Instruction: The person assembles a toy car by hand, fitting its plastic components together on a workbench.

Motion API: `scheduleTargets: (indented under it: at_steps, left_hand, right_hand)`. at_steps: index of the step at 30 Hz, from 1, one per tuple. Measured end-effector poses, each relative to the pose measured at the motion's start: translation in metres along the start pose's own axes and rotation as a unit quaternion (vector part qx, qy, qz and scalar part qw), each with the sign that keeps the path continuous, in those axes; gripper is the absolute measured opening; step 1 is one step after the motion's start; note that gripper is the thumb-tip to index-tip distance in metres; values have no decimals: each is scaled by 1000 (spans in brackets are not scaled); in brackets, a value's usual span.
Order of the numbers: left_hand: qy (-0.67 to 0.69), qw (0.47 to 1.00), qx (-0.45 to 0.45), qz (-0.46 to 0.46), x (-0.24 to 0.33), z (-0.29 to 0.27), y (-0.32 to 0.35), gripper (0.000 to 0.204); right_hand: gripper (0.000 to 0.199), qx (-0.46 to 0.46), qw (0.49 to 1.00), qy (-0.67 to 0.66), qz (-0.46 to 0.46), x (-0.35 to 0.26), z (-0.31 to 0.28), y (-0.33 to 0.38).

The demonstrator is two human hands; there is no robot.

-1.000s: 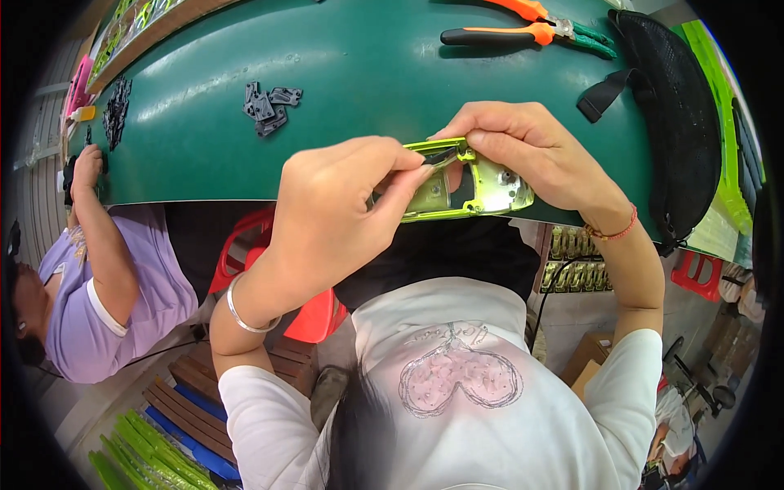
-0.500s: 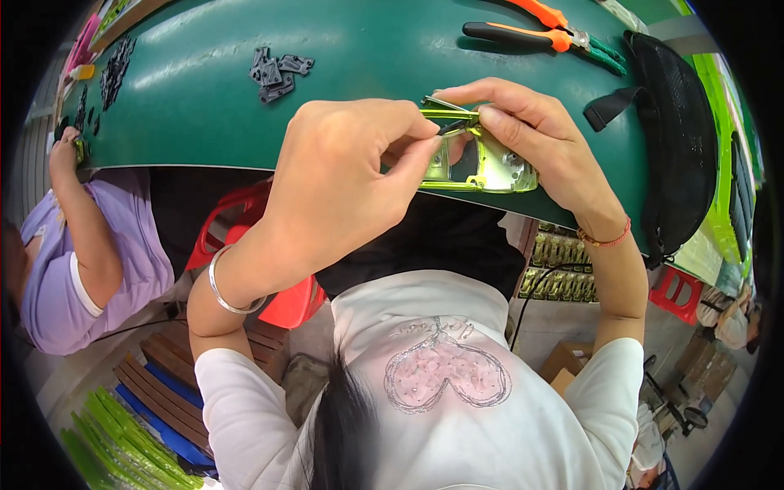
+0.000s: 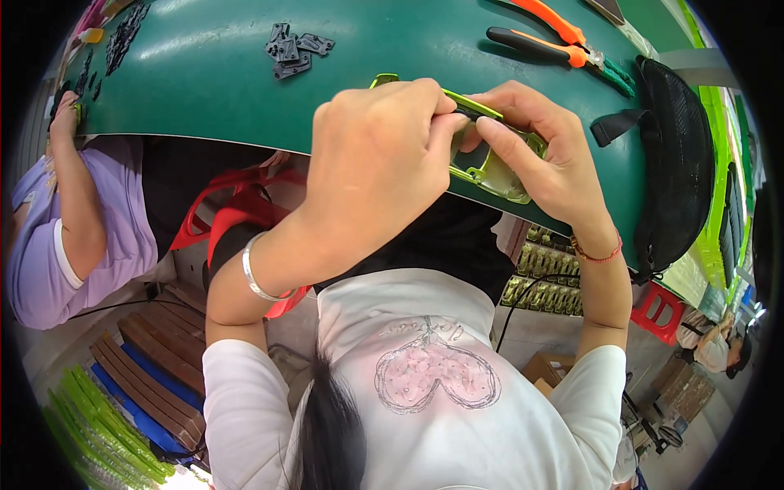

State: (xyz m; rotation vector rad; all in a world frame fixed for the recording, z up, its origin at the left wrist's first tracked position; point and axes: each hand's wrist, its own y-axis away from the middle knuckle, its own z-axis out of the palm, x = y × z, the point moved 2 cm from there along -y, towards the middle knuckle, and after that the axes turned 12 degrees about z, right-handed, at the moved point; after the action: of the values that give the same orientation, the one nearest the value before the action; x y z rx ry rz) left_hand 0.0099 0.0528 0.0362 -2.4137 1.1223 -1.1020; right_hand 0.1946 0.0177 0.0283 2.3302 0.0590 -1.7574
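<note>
A shiny lime-green plastic frame part (image 3: 498, 167) is held over the near edge of the green table (image 3: 204, 90). My left hand (image 3: 380, 159) curls over its left half, thumb and fingers pinched at its top edge. My right hand (image 3: 543, 155) grips its right side, index finger laid across its face. Most of the part is hidden under my fingers. A silver bangle circles my left wrist and a red cord my right wrist.
Several small dark grey parts (image 3: 290, 47) lie on the table ahead. Orange-handled pliers (image 3: 555, 45) lie at the far right beside a black mesh pouch (image 3: 678, 163). A person in a purple shirt (image 3: 49, 237) works at the left. Stacked green and brown strips (image 3: 114, 408) lie on the floor.
Both hands with the green part now fill more of the view. My left hand has closed further over the part, hiding more of it.
</note>
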Motion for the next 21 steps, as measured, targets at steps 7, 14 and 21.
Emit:
scheduleTargets:
  at_steps: [7, 14, 21]
  left_hand:
    - [-126, 991, 32, 19, 9, 6, 7, 14]
    - [-144, 989, 28, 9, 13, 5, 9, 17]
    - [-142, 984, 70, 80, 4, 3, -1, 21]
  right_hand:
    - [4, 48, 988, 141, -43, -5, 1, -1]
    - [6, 57, 980, 165, -93, -1, 0, 0]
    - [11, 49, 973, 182, -131, 1, -1, 3]
